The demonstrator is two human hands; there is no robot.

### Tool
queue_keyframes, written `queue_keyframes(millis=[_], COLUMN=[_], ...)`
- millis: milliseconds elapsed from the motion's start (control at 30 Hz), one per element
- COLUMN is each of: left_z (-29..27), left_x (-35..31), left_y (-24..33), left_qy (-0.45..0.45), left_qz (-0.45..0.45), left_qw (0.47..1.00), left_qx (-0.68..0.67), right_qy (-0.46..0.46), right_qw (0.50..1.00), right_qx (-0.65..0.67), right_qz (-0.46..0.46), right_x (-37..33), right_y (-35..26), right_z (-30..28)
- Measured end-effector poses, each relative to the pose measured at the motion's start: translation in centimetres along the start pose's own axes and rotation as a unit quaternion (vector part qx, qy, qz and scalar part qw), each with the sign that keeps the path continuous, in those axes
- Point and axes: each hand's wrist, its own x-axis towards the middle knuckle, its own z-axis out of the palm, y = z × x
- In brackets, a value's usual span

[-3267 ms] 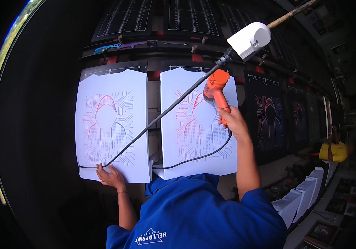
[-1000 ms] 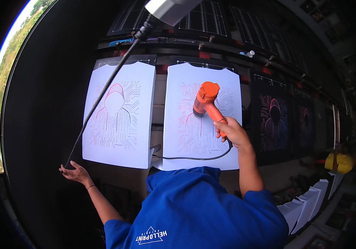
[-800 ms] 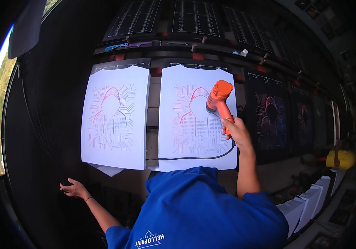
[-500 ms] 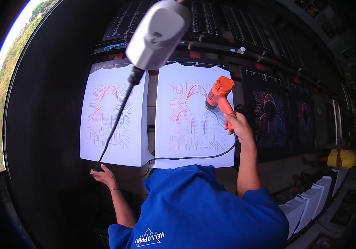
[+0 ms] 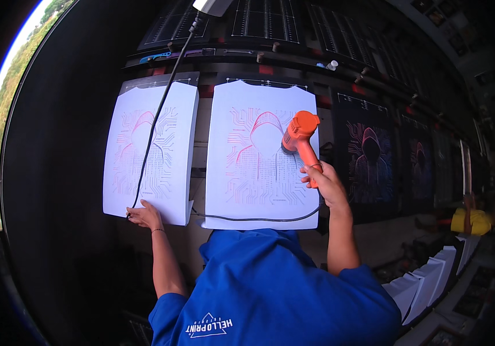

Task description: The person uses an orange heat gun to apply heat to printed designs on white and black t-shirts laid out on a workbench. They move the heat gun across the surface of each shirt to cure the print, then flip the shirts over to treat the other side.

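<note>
My right hand (image 5: pixel 329 183) is closed round the handle of an orange heat gun (image 5: pixel 303 130). Its dark nozzle points left and down over a white shirt (image 5: pixel 221 173) printed with a red and grey hooded figure and circuit lines. At the lower edge of a second white shirt (image 5: pixel 181 173) with the same print, on the left, my left hand (image 5: pixel 145 215) pinches a black cable (image 5: pixel 156 112). That cable runs up across the left shirt to a white connector (image 5: pixel 211 6), cut off by the top edge. Another stretch of cord (image 5: pixel 247 219) crosses the middle shirt's lower part towards the heat gun.
Dark shirts (image 5: pixel 371 155) with the same print lie to the right. Behind the shirts runs a dark rail (image 5: pixel 230 57) bearing a small white bottle (image 5: pixel 332 65) and a blue tool (image 5: pixel 155 57). White boards (image 5: pixel 426 282) stand lower right, near a person in yellow (image 5: pixel 471 221).
The white connector has swung up, mostly out of view. My left hand has risen with the cable onto the left shirt's lower edge. The heat gun has shifted slightly left and down.
</note>
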Motion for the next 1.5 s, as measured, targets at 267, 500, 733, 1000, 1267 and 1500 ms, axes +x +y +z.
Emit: queue_keyframes(millis=[267,500,733,1000,1267,1500], left_z=[1.7,2.4,0.8,0.1,0.3,0.1], left_x=[-0.4,0.5,-0.7,-1.1,-1.1,-1.3], left_y=[-0.2,-2.1,0.1,0.7,0.3,0.7], left_qy=[0.084,0.106,0.062,0.053,0.062,0.052], left_qz=[0.093,0.138,0.067,0.053,0.060,0.047], left_qw=[0.992,0.985,0.995,0.997,0.995,0.996], left_qx=[-0.006,-0.020,-0.033,-0.032,-0.046,-0.062], right_qy=[0.025,0.022,-0.008,-0.044,-0.076,-0.099], right_qw=[0.999,0.998,1.000,0.998,0.996,0.990], right_qx=[-0.042,-0.037,-0.007,-0.029,-0.034,-0.059], right_qz=[0.016,0.049,0.013,0.020,0.042,0.080], right_x=[-1.9,-4.0,-0.7,0.4,-1.2,-4.6], right_y=[0.1,-0.1,-0.9,-0.8,-1.0,-0.8], right_z=[-0.9,-1.9,-1.0,0.4,0.7,0.6])
